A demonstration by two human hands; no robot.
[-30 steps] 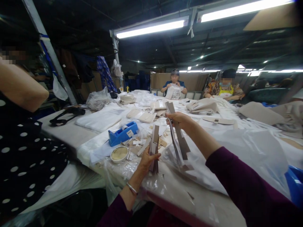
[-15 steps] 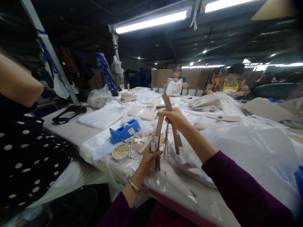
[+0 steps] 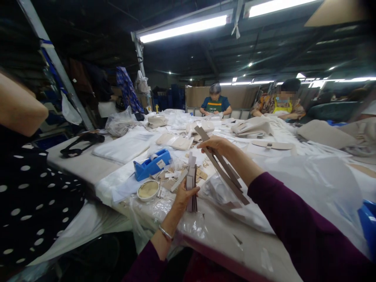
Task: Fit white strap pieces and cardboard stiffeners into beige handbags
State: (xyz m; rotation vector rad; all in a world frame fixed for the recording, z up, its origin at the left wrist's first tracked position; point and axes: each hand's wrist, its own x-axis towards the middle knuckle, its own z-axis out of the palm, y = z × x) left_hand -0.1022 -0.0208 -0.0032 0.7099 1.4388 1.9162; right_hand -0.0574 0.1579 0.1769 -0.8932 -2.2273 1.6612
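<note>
My left hand (image 3: 185,196) is closed round an upright bundle of short grey-beige strips (image 3: 191,178), its thumb across the front. Above and to the right, my right hand (image 3: 219,145) pinches several long grey-beige strips (image 3: 227,176) that slant down to the right. The two sets of strips are apart. Beyond my left hand lie scattered small tags and scraps (image 3: 172,176). A round white tub (image 3: 148,190) with pale yellowish contents and a blue tape dispenser (image 3: 152,163) stand to its left.
A person in a polka-dot garment (image 3: 26,199) stands close at left. Two co-workers sit across the table, one in a green apron (image 3: 214,106). White sheets (image 3: 126,147), beige bag pieces (image 3: 252,127) and clear plastic (image 3: 305,192) cover much of the table. Black straps (image 3: 82,144) lie at left.
My right hand has drawn its long strips away from the left bundle, and they now slant to the right. My left hand stays in place. The far co-worker has lowered a white bag.
</note>
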